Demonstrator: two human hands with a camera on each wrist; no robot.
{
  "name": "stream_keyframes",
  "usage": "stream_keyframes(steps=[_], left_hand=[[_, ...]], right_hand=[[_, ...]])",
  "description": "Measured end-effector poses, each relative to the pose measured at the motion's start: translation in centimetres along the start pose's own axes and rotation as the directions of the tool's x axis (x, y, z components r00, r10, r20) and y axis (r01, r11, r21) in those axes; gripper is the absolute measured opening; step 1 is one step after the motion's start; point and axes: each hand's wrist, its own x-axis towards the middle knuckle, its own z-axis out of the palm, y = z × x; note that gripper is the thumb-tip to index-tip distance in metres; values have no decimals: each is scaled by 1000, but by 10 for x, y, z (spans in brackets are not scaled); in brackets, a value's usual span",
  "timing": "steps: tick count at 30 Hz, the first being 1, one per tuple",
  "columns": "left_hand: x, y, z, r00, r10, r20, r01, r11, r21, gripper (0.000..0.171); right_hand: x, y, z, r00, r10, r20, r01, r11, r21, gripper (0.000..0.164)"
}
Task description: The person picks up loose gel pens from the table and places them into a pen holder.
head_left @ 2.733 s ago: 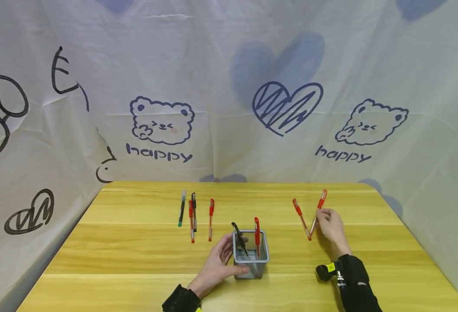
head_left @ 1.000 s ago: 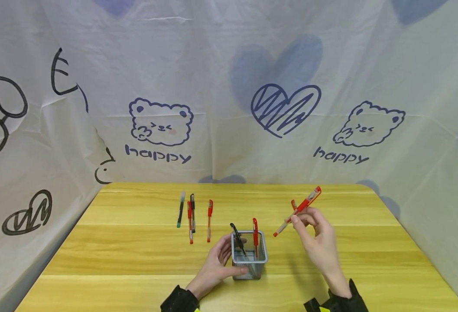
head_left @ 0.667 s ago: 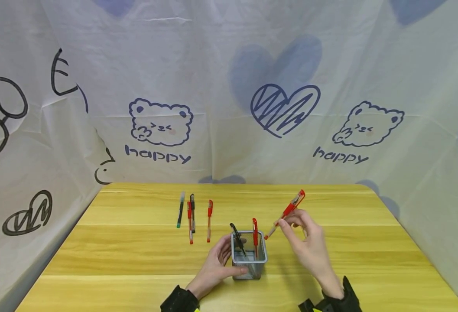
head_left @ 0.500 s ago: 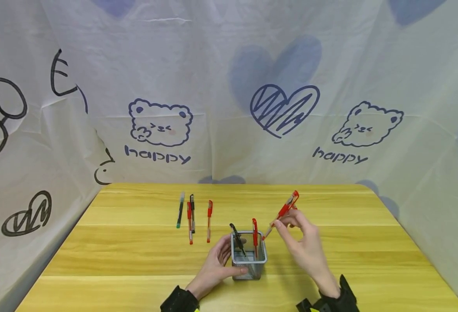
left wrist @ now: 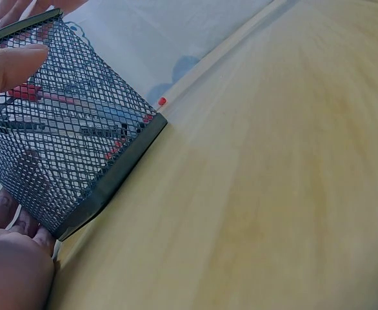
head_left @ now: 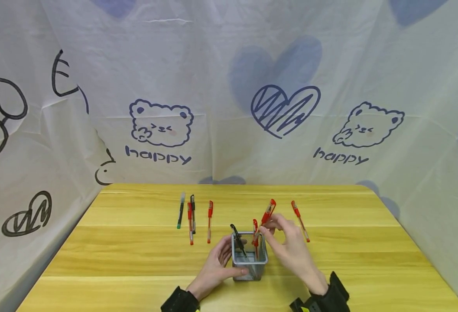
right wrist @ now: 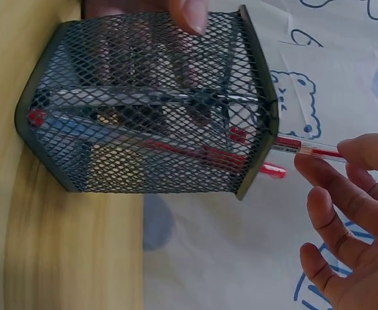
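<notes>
The left hand (head_left: pixel 217 266) grips the mesh cup (head_left: pixel 257 272) on the table (head_left: pixel 135 255) while the right hand (head_left: pixel 289 247), pinching a red pen (head_left: pixel 268 212), has moved inward from beside it, bringing the pen's lower end inside the cup, which suggests insertion is partly done.

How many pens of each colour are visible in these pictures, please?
Red pens: 5 (3 on the table, 1 in the cup, 1 in the right hand)
Black pens: 2 (1 on the table, 1 in the cup)
Pen with green end: 1 (on the table)
Total: 8 pens
</notes>
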Motion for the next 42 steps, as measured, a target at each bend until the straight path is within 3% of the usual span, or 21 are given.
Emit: stream_keyframes(steps=[14, 24, 30, 35, 39, 42], left_hand=[[-1, 0, 0, 1000, -5, 2, 5, 1000, 0, 85], [-2, 1, 0, 1000, -2, -2, 2, 1000, 16, 83], [-2, 2, 1, 1000, 8, 0, -8, 1000, 20, 85], [-2, 2, 0, 1000, 7, -6, -7, 1000, 13, 87], [-2, 2, 0, 1000, 3, -6, -3, 1000, 3, 88], [-1, 2, 0, 1000, 5, -4, -6, 1000, -7, 88]], right_hand=[[-2, -1, 15, 996, 77, 37, -73, 993, -94, 25], [-4, 0, 18, 1000, 15, 5, -15, 992, -128, 19], [-6, 13, 9, 994, -63, -92, 55, 994, -90, 21], [-6, 34, -8, 991, 50, -125, -54, 998, -35, 16], [-8, 57, -21, 977, 173, -128, -175, 985, -8, 10], [-10, 73, -28, 968, 221, -119, -222, 975, -1, 6]])
